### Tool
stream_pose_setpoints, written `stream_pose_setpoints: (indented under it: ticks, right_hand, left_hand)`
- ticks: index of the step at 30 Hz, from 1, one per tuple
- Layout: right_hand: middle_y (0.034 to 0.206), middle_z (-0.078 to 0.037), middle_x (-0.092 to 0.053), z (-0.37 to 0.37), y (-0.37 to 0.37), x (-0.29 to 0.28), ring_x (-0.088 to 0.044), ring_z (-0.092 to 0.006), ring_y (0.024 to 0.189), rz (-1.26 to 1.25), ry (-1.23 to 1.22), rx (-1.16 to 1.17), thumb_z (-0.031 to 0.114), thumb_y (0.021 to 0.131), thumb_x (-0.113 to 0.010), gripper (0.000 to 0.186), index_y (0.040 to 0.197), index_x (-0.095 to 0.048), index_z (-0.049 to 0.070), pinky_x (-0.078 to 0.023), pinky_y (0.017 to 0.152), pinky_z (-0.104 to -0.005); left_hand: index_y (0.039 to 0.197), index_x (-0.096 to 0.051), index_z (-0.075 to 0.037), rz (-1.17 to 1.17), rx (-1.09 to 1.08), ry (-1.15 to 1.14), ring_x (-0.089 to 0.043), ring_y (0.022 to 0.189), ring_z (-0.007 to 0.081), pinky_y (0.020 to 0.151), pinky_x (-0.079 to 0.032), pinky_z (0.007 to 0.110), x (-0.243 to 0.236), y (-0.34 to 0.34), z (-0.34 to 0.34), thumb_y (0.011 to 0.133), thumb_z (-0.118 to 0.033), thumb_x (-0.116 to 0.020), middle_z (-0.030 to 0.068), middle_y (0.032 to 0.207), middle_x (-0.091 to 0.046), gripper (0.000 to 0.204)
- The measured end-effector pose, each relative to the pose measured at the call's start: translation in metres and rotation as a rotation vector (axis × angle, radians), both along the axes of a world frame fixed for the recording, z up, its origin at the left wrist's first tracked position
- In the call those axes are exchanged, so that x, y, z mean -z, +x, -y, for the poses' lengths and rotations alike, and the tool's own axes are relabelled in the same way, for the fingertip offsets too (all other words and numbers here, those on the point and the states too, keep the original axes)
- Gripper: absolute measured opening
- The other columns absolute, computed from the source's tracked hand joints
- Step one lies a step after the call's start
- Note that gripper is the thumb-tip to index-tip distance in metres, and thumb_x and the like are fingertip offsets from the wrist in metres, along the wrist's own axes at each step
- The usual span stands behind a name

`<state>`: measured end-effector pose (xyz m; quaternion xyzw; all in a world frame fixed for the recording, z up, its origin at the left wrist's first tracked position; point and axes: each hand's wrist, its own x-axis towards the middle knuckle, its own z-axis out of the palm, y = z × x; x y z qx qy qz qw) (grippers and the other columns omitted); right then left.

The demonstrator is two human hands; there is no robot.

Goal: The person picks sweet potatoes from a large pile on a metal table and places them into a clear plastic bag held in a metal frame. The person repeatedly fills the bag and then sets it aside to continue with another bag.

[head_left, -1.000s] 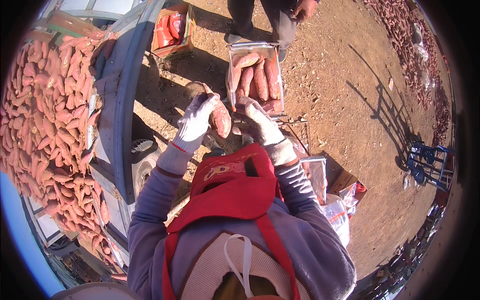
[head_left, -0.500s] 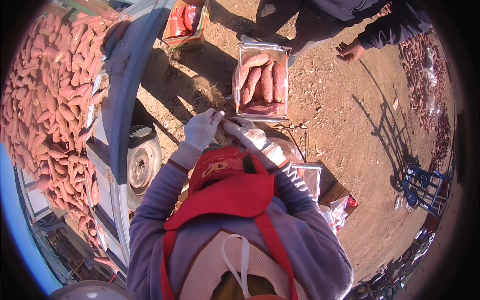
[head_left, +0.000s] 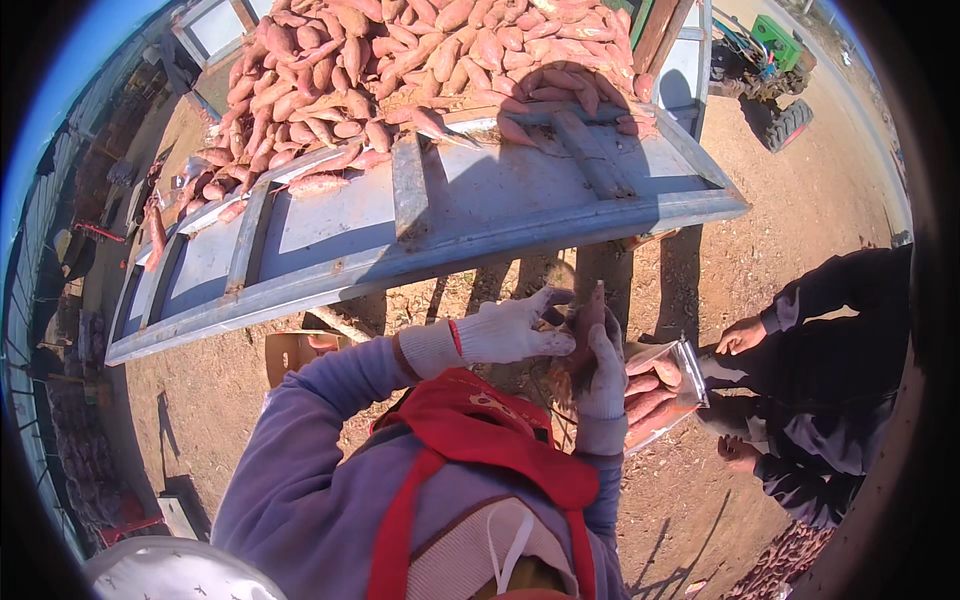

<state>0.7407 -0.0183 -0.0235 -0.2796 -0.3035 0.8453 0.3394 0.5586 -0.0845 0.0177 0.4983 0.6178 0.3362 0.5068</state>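
Observation:
My gloved right hand (head_left: pixel 603 365) holds a shadowed reddish sweet potato (head_left: pixel 585 325) upright in front of my red apron. My gloved left hand (head_left: pixel 520 330) is just left of it, fingers apart and partly bent; whether they touch it I cannot tell. Beside my right hand, an open clear-lined box (head_left: pixel 665 400) contains several sweet potatoes. Beyond both hands, a metal trailer side (head_left: pixel 475 230) lies below a large sweet potato pile (head_left: pixel 430 50).
A co-worker in dark clothes (head_left: pixel 835 360) stands at the right, hands near the box. A cardboard box (head_left: pixel 290 355) sits on the dirt at left. Green machinery (head_left: pixel 775 50) is at upper right; more sweet potatoes (head_left: pixel 775 560) lie on the ground at lower right.
The view has swung toward the trailer, now ahead, with the box and co-worker at my right. My left hand's fingers have spread apart from my right hand.

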Motion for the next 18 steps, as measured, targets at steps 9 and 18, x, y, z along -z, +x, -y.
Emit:
stream_pose_setpoints:
  ticks: [9, 18]
  right_hand:
    - [0.138, -0.013, -0.053, 0.01, -0.072, -0.036, -0.05, -0.0248, 0.127, 0.088, 0.098, -0.087, 0.036, 0.097, -0.058, 0.056, 0.139, -0.046, 0.001, -0.045, 0.101, -0.04]
    - [0.118, -0.011, -0.064, 0.043, -0.058, 0.001, -0.063, -0.024, 0.106, 0.252, -0.036, 0.243, 0.033, 0.095, -0.059, 0.042, 0.125, -0.058, 0.002, -0.051, 0.09, -0.0389]
  left_hand:
    - [0.117, -0.062, 0.0, -0.123, -0.228, -0.078, -0.058, 0.091, 0.0117, 0.083, -0.047, 0.026, -0.06, -0.177, -0.027, 0.09, -0.034, -0.065, 0.006, 0.101, -0.065, 0.043]
    - [0.116, -0.058, -0.009, -1.505, -0.473, 0.166, -0.06, 0.105, 0.0327, 0.084, -0.052, 0.043, -0.016, -0.376, -0.138, 0.084, -0.024, -0.061, 0.0162, 0.109, -0.06, 0.036]
